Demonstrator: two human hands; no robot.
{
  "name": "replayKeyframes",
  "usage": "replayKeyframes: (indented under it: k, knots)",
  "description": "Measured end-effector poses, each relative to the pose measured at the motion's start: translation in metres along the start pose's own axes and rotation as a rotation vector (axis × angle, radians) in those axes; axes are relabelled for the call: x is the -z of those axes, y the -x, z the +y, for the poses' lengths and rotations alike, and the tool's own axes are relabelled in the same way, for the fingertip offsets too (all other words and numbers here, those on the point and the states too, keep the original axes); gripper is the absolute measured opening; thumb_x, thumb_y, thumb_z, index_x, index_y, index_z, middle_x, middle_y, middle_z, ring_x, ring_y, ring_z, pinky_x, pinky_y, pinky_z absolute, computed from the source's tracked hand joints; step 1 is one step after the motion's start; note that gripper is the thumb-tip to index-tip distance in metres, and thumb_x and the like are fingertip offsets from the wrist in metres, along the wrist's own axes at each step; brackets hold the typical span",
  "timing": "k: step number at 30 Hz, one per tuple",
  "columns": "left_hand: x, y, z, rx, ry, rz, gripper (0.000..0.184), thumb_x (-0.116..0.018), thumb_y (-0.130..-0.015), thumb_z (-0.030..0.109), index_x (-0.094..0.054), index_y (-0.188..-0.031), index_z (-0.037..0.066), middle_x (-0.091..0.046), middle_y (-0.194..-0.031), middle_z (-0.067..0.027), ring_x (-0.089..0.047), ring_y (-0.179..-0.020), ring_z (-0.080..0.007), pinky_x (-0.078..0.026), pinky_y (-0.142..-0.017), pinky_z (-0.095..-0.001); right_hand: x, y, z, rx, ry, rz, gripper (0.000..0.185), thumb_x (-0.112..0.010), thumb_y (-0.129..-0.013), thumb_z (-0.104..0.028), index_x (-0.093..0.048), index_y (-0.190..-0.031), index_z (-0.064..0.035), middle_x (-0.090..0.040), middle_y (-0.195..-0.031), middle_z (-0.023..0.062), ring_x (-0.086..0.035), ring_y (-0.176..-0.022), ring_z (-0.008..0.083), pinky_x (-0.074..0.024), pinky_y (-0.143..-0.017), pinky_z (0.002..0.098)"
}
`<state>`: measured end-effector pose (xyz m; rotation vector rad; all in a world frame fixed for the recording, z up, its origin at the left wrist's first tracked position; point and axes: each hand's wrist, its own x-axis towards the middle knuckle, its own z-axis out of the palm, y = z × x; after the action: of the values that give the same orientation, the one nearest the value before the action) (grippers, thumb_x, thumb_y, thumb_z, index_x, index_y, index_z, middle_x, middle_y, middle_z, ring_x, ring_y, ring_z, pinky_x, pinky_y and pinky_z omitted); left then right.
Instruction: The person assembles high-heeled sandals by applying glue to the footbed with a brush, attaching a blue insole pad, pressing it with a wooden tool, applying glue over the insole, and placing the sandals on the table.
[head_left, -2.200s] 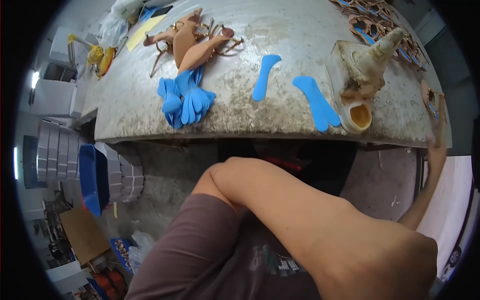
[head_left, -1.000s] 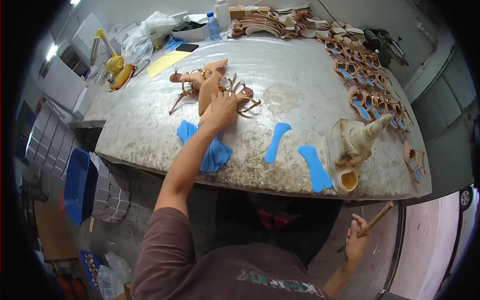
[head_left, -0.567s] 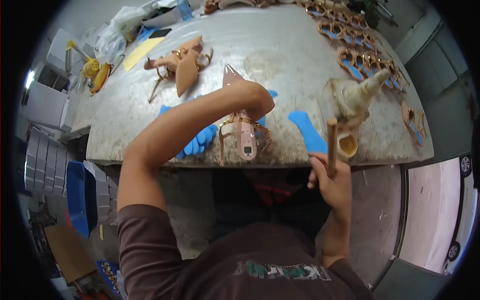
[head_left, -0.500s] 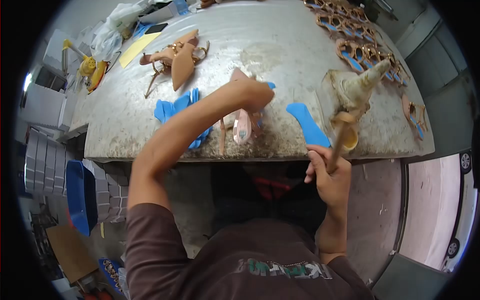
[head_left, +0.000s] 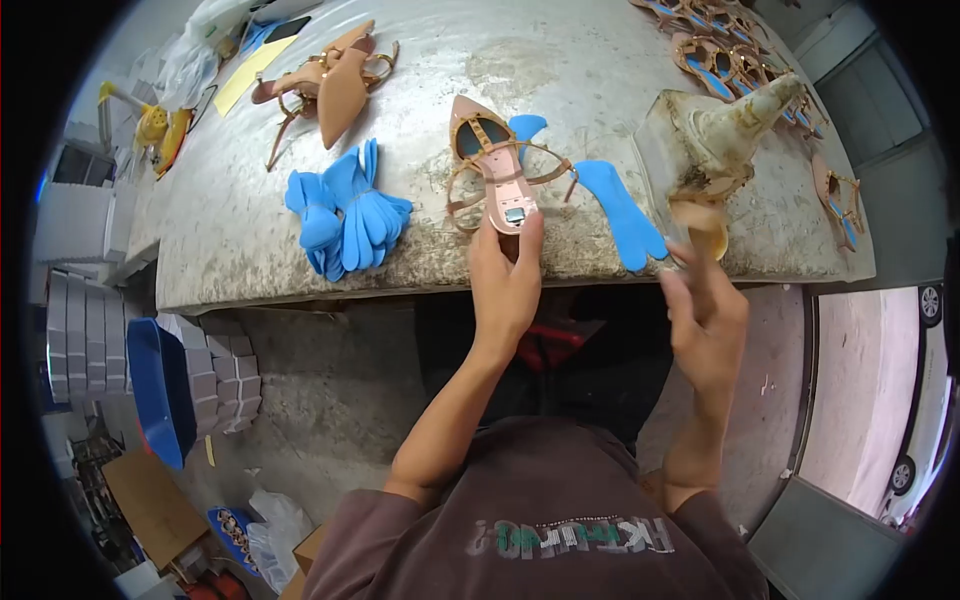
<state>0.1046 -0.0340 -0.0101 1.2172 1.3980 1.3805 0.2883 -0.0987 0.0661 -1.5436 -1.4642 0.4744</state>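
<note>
My left hand (head_left: 505, 285) pinches the heel end of a pink pointed strappy sandal (head_left: 508, 182), its toe facing away from me on the worktable. A blue piece (head_left: 528, 127) shows behind the sandal. My right hand (head_left: 712, 325), blurred, is at the table's front edge with thumb and fingers apart and nothing visible between them. Just beyond its fingertips, a blue insole (head_left: 622, 215) lies flat. Above the hand is a crusted glue pot (head_left: 690, 150), with a blurred tan brush (head_left: 700, 213) at its mouth. Left of the sandal sits a bundle of blue insoles (head_left: 350, 215).
A pair of tan pointed shoes (head_left: 343, 100) lies at the back left of the worktable (head_left: 430, 130). Rows of strappy sandals (head_left: 710, 65) line the far right, with a single sandal (head_left: 838, 205) nearer. A blue tub (head_left: 162, 390) and stacked boxes (head_left: 225, 375) stand left below.
My left hand has drawn back from the far side of the sandal to its heel end. The brush has left my right hand's grip and is by the pot. The sandal now shows fully.
</note>
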Motion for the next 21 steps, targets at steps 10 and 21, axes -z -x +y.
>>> replayKeyframes:
  k: [10, 21]
  knots:
    - [0.028, 0.027, 0.034, 0.054, 0.363, 0.053, 0.066, -0.049, -0.095, 0.009, -0.019, -0.151, -0.004, -0.057, -0.122, -0.0116, -0.053, -0.108, -0.0162, -0.041, -0.094, -0.0273, -0.094, -0.103, -0.052, 0.525, 0.475, -0.544, 0.026, -0.069, -0.077, -0.010, -0.066, -0.103, -0.0101, -0.066, -0.077, 0.0163, -0.065, -0.073, 0.0359, -0.0507, -0.063, 0.0440]
    - [0.073, 0.006, -0.011, 0.834, 0.721, -0.841, 0.040, -0.060, -0.089, 0.020, -0.050, -0.117, -0.007, -0.066, -0.075, -0.0157, -0.067, -0.066, -0.0209, -0.055, -0.053, -0.0314, -0.072, -0.087, -0.018, 0.468, 0.173, -0.352, 0.022, -0.065, -0.082, -0.010, -0.071, -0.103, -0.0059, -0.069, -0.080, 0.0137, -0.065, -0.065, 0.0259, -0.0491, -0.061, 0.0355]
